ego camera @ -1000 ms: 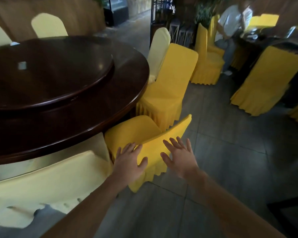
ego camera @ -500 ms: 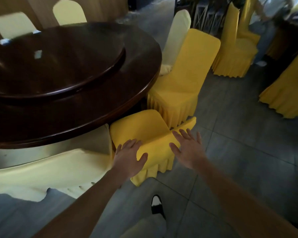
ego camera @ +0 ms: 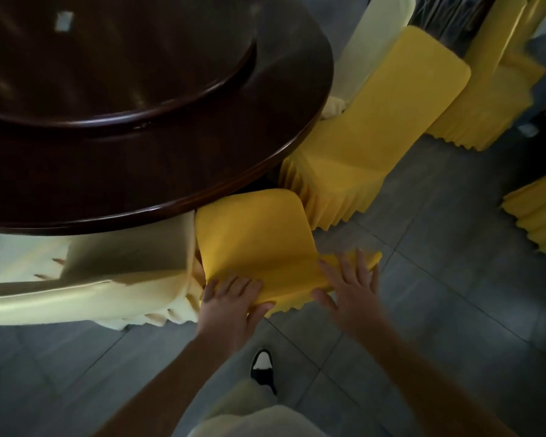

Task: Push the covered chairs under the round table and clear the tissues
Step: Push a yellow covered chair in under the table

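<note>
A yellow-covered chair stands right below me, its seat partly under the rim of the dark round table. My left hand grips the top of its backrest, thumb curled under the edge. My right hand lies flat with straight fingers on the right end of the same backrest. A small white tissue lies on the raised turntable at the far side of the table.
A pale cream-covered chair touches the yellow one on its left. Another yellow chair and a cream one stand at the table's right. More yellow chairs line the right side. My shoe is on the grey tiled floor.
The view has tipped downward and closer to the table. The yellow chair has slid further under the rim with both hands on its backrest. My foot has stepped forward.
</note>
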